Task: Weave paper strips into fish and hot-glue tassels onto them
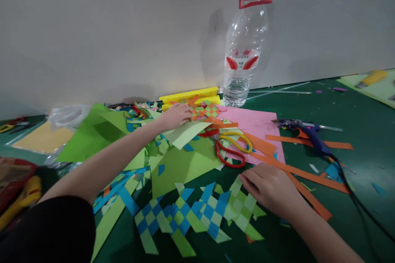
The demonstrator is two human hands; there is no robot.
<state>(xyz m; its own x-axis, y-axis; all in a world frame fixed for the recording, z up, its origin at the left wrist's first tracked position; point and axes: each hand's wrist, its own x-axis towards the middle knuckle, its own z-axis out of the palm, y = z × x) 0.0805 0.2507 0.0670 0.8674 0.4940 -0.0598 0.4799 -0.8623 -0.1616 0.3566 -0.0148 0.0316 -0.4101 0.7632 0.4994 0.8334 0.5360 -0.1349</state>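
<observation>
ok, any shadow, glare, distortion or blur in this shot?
Head view: soft shadow of the bottle on the wall, left of it; small highlights on its clear plastic. Head view: bottle leans right, probably wide-angle distortion or camera tilt. Head view: yellow-handled tool at far right looks soft; black sleeve shows little detail.

Blue-and-green checkered woven paper pieces, one woven piece checked orange and green, pink paper sheet, orange paper strips, scissors with red and yellow handles, dark-blue glue gun with orange trigger, clear bottle with red-and-white label, dark green tabletop
</observation>
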